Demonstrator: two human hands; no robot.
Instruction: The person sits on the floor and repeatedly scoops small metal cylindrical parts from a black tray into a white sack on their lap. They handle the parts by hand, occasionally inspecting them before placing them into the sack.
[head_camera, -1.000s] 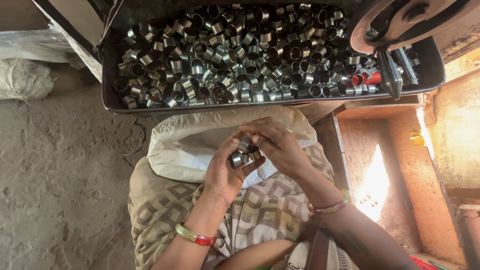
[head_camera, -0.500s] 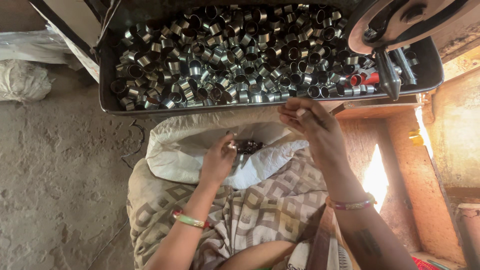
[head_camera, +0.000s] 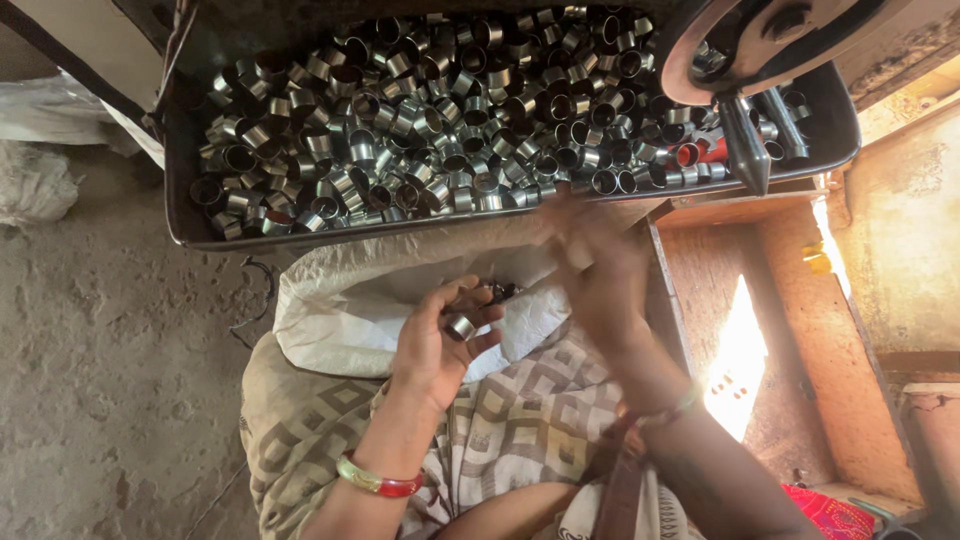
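Note:
My left hand (head_camera: 440, 340) rests over my lap, its fingers curled around a small shiny metal ring (head_camera: 461, 326), with a few more dark rings just beyond the fingertips. My right hand (head_camera: 592, 268) is blurred with motion between the lap and the front lip of a dark metal tray (head_camera: 180, 215); whether it holds anything is not visible. The tray is heaped with several short silver metal rings (head_camera: 440, 130). A white sack (head_camera: 350, 300) lies across my lap under both hands.
A round metal machine part with pointed prongs (head_camera: 745, 150) hangs over the tray's right end. A wooden box frame (head_camera: 740, 300) stands at right with bright light through it. Dusty ground (head_camera: 100, 380) and a white bag (head_camera: 35, 185) lie at left.
My right hand left the left hand, went up to the tray edge, and now comes back down, blurred. My left hand stayed over the lap holding the ring.

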